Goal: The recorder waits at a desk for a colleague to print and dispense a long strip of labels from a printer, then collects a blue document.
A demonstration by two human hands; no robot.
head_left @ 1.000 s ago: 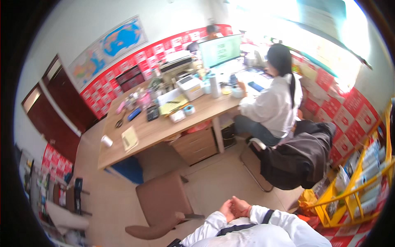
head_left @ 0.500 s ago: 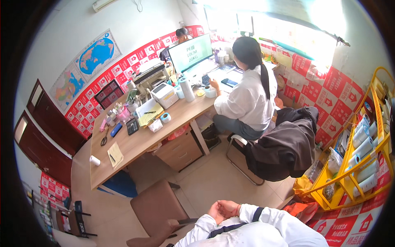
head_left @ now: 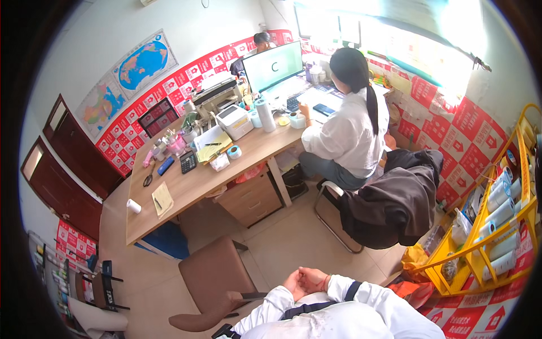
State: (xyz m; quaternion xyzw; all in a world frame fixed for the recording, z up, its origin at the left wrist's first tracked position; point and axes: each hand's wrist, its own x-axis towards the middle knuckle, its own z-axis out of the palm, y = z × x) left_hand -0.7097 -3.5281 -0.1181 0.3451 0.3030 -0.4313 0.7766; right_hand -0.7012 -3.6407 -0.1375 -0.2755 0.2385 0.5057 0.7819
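Note:
My left hand [head_left: 293, 286] and my right hand [head_left: 314, 279] are clasped together in front of my body, low in the view. Their fingers are curled inward against each other, and no object shows in them. A thin band circles my right wrist. White sleeves with a dark strap cover my arms. The closest thing to my hands is the brown chair [head_left: 217, 270], just to their left.
A person in white [head_left: 350, 121] sits at the wooden desk [head_left: 186, 195], facing a monitor [head_left: 275, 66]. A dark jacket [head_left: 389, 203] hangs over that seat. Yellow shelving [head_left: 451, 268] with film rolls stands right. Another person's head [head_left: 262, 39] shows behind the monitor.
The view has shifted slightly, so the desk appears a little further right. Text on the monitor has changed to a single character. My hands stay clasped.

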